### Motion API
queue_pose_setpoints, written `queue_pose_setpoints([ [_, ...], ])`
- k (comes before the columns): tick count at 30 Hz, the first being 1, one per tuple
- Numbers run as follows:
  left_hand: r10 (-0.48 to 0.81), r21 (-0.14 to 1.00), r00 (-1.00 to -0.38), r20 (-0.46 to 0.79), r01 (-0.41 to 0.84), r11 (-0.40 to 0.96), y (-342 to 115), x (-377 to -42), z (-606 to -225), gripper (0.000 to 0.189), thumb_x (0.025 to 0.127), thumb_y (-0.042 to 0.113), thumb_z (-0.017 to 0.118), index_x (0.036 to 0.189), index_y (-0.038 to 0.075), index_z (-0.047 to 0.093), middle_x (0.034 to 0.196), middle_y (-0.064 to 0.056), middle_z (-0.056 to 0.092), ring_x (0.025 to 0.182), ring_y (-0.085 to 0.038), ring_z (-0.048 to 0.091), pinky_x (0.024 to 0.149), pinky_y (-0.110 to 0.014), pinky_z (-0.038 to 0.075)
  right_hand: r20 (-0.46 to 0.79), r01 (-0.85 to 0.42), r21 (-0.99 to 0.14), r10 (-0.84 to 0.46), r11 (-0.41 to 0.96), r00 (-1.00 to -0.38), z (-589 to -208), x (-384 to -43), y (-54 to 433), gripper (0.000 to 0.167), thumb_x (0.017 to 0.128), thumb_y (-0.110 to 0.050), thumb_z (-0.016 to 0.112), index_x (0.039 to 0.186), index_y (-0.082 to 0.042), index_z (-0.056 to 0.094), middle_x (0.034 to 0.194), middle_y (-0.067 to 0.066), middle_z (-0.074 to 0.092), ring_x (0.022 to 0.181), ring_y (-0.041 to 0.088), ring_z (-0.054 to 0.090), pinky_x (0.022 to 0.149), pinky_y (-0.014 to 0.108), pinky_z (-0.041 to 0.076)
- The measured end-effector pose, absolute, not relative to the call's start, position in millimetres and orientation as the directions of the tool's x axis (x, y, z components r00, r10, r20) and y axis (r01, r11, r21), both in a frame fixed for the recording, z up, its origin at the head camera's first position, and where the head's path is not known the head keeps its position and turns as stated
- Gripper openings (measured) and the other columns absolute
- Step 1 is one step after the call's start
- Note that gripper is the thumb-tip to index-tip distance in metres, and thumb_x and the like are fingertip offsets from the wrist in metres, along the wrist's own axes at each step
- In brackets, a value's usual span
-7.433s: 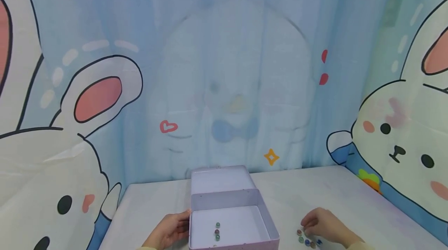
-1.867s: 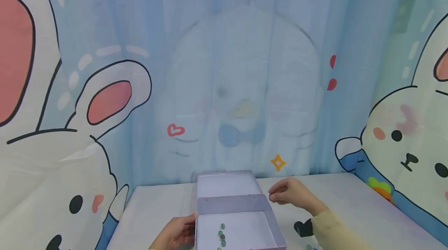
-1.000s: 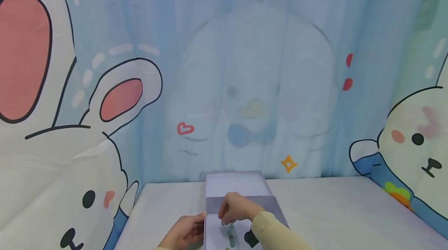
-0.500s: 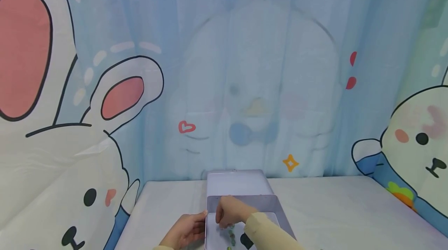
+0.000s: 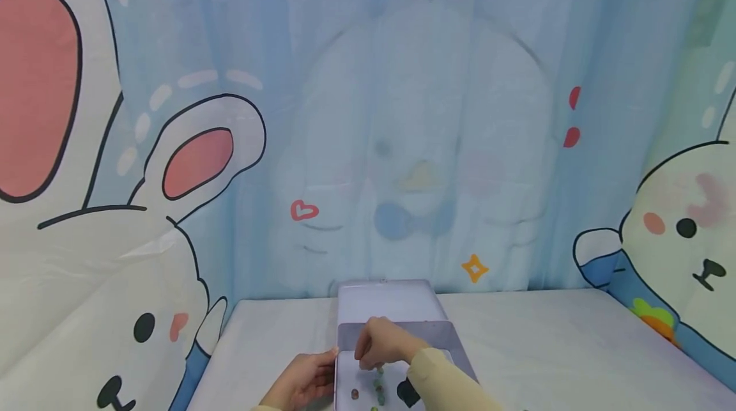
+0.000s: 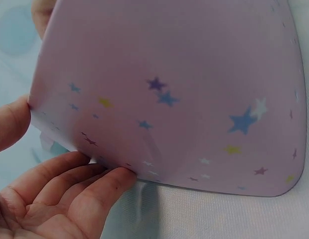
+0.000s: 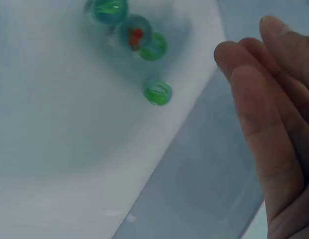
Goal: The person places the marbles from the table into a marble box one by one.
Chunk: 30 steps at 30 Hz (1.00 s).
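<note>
A pale lilac hinged tin (image 5: 460, 350) stands with its lid (image 5: 385, 301) tipped back. My left hand (image 5: 305, 379) holds the tin's left side; in the left wrist view its thumb (image 6: 12, 124) is at one edge and its fingers (image 6: 102, 186) touch the star-printed wall (image 6: 194, 129) lower down. Over the tin's inside hovers my right hand (image 5: 382, 342), its fingers loosely bent with nothing between them in the right wrist view. Below it, green glass marbles (image 7: 158, 93) and one with a red core (image 7: 135, 33) lie in the tin. A reddish-brown marble (image 5: 354, 394) sits apart to their left.
A white cloth covers the table (image 5: 552, 347) around the tin. Behind it hangs a blue curtain (image 5: 425, 110) printed with rabbits. A black wrist device (image 5: 408, 392) on my right arm hides part of the tin floor.
My right hand carried a marble from the right side into the tin and let it go; a reddish-brown marble now shows left of the row. My left hand stays at the tin.
</note>
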<state>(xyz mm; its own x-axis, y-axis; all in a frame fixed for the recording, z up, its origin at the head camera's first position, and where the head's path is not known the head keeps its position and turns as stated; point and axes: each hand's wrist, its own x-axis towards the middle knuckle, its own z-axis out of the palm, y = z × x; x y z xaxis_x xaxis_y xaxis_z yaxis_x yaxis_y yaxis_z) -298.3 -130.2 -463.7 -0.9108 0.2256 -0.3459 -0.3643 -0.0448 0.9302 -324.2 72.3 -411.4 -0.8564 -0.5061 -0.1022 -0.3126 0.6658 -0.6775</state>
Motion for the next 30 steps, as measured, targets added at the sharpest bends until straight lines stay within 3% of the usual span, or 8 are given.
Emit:
queue_pose_setpoints([
  [6, 0.237, 0.93, -0.909, -0.343, -0.363, -0.047, -128.6, -296.8, -463.0, 0.059, 0.104, 0.027, 0.061, 0.133, -0.024, 0.049, 0.124, -0.032, 0.067, 0.11, -0.029, 0.069, 0.105, -0.049, 0.054, -0.007, -0.292, -0.788, -0.482, 0.542, -0.876, -396.8, -325.5, 107.1, 0.012, 0.083, -0.001, 0.08, 0.094, 0.003, 0.077, 0.083, 0.01, 0.077, 0.073, 0.015, 0.072, 0.068, 0.035, 0.064],
  [15, 0.27, 0.934, -0.903, -0.334, -0.356, -0.034, -132.7, -295.8, -462.5, 0.057, 0.105, 0.025, 0.058, 0.133, -0.024, 0.048, 0.123, -0.031, 0.067, 0.109, -0.027, 0.068, 0.106, -0.048, 0.053, 0.075, -0.294, -0.79, -0.391, 0.538, -0.917, -373.7, -321.8, 212.1, 0.023, 0.088, -0.01, 0.078, 0.105, 0.005, 0.076, 0.094, 0.013, 0.078, 0.082, 0.018, 0.074, 0.073, 0.036, 0.064],
  [22, 0.302, 0.948, -0.909, -0.288, -0.314, -0.044, -134.8, -295.0, -466.4, 0.058, 0.105, 0.025, 0.058, 0.132, -0.025, 0.047, 0.123, -0.031, 0.067, 0.106, -0.023, 0.068, 0.103, -0.048, 0.055, 0.027, -0.173, -0.785, -0.246, 0.594, -0.969, -364.0, -304.7, 294.2, 0.032, 0.092, -0.015, 0.075, 0.114, 0.008, 0.071, 0.104, 0.014, 0.077, 0.095, 0.025, 0.075, 0.083, 0.043, 0.064],
  [30, 0.31, 0.949, -0.907, -0.284, -0.313, -0.046, -136.0, -294.6, -466.5, 0.059, 0.105, 0.025, 0.059, 0.133, -0.025, 0.047, 0.122, -0.029, 0.069, 0.109, -0.025, 0.069, 0.102, -0.046, 0.056, -0.106, 0.016, -0.752, -0.097, 0.659, -0.99, -394.8, -285.6, 329.2, 0.03, 0.091, -0.016, 0.077, 0.113, 0.005, 0.073, 0.102, 0.011, 0.077, 0.093, 0.025, 0.073, 0.084, 0.045, 0.064],
])
